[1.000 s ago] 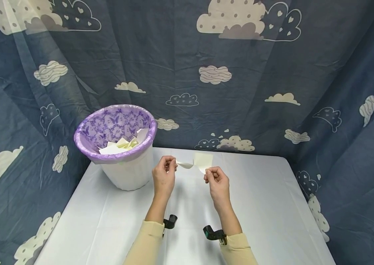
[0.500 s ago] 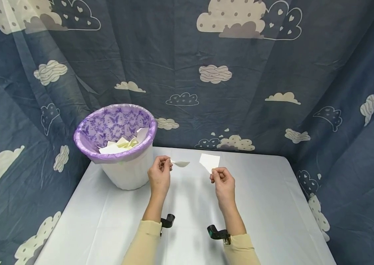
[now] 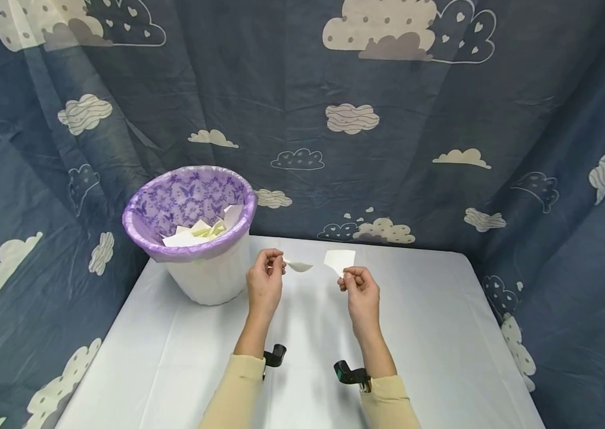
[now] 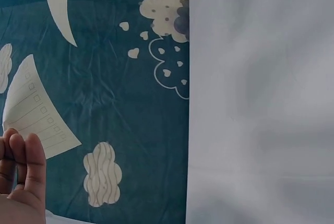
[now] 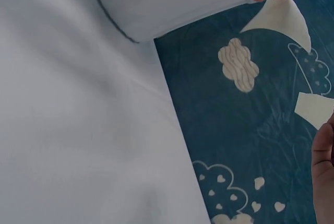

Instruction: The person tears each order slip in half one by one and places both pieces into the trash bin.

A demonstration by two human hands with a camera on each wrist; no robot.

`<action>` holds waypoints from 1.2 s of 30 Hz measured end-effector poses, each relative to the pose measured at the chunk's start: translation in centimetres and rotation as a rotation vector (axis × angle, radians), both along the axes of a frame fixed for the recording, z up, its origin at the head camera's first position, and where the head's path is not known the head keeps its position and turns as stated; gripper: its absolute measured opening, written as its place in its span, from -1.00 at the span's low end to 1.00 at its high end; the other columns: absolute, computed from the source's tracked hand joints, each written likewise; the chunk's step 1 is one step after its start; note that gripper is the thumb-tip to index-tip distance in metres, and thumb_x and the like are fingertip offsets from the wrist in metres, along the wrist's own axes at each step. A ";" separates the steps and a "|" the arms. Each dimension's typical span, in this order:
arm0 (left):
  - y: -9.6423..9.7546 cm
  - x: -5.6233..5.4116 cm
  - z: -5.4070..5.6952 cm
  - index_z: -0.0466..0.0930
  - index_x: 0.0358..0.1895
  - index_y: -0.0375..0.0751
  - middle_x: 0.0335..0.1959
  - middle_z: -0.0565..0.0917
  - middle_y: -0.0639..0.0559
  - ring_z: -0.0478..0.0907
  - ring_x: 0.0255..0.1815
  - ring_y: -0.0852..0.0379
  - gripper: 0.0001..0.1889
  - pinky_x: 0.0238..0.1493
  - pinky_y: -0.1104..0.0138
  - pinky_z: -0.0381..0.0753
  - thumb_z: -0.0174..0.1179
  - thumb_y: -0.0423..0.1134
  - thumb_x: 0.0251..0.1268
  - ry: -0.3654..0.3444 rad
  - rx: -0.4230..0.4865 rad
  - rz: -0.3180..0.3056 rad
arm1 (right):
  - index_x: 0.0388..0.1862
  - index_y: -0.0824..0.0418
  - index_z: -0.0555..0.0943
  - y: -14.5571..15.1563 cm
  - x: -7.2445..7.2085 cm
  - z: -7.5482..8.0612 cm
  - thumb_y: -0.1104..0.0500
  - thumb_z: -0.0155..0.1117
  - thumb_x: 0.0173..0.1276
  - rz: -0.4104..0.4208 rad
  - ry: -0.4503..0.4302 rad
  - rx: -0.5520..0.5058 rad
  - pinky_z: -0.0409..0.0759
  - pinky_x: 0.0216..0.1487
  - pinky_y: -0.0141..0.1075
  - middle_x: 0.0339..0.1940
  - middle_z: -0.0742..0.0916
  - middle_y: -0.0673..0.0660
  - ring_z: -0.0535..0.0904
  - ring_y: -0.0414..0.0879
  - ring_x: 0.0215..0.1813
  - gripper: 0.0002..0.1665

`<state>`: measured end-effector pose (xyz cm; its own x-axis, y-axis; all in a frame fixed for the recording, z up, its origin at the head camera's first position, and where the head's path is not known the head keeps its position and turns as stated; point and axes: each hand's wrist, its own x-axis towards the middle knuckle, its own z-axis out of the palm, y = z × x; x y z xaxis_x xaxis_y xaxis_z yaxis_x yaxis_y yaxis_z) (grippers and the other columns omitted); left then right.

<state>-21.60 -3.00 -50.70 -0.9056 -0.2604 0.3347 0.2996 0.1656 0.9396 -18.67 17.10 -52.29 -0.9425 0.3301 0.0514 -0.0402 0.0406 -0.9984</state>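
Observation:
In the head view my left hand [image 3: 264, 283] pinches a curved piece of paper [image 3: 299, 266], seen nearly edge-on above the table. The left wrist view shows printed lines and small boxes on this paper [image 4: 39, 109]. To its right, my right hand [image 3: 362, 298] pinches a smaller pale piece of paper [image 3: 340, 260] by its lower corner, between thumb and fingers. A gap separates the two pieces. Left of my hands stands a white bin [image 3: 211, 277] lined with a purple butterfly-patterned bag [image 3: 189, 196]. Torn-looking white and yellowish paper pieces [image 3: 200, 231] lie inside it.
A white cloth covers the table [image 3: 431, 345]. Behind and at both sides hangs a dark blue curtain [image 3: 248, 77] with cloud prints. Each wrist wears a black camera mount, a left mount [image 3: 275, 356] and a right mount [image 3: 349, 373].
One second ago the two pieces were nearly touching. The hands moved apart, the right hand to the right with its piece; the left hand went left, then came slightly back right.

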 end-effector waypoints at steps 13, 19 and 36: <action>0.3 -0.8 3.0 0.67 -0.09 -0.32 -0.31 0.77 -0.21 0.71 -0.37 0.15 -0.94 -0.27 0.53 0.65 0.22 -0.41 0.54 0.086 -0.006 0.010 | 0.02 0.34 0.60 -2.0 -1.6 2.7 0.28 0.18 0.64 0.017 0.123 -0.010 0.67 -0.10 -0.47 -0.30 0.72 0.02 0.68 -0.13 -0.21 -0.86; 0.0 -0.5 6.3 0.66 -0.09 -0.39 -0.32 0.74 -0.25 0.69 -0.36 0.09 -0.91 -0.30 0.53 0.63 0.21 -0.41 0.55 0.196 0.000 0.007 | 0.02 0.38 0.58 -3.3 -2.7 5.5 0.32 0.17 0.63 0.060 0.232 -0.056 0.67 -0.10 -0.46 -0.31 0.69 -0.02 0.67 -0.16 -0.22 -0.87; -4.7 0.2 10.7 0.63 -0.02 -0.37 -0.24 0.73 -0.23 0.67 -0.26 0.20 -0.86 -0.23 0.51 0.53 0.18 -0.34 0.60 0.273 0.016 0.204 | 0.00 0.39 0.57 -8.4 -5.7 10.1 0.31 0.14 0.64 0.259 0.353 -0.062 0.65 -0.06 -0.44 -0.30 0.65 -0.02 0.64 -0.22 -0.21 -0.87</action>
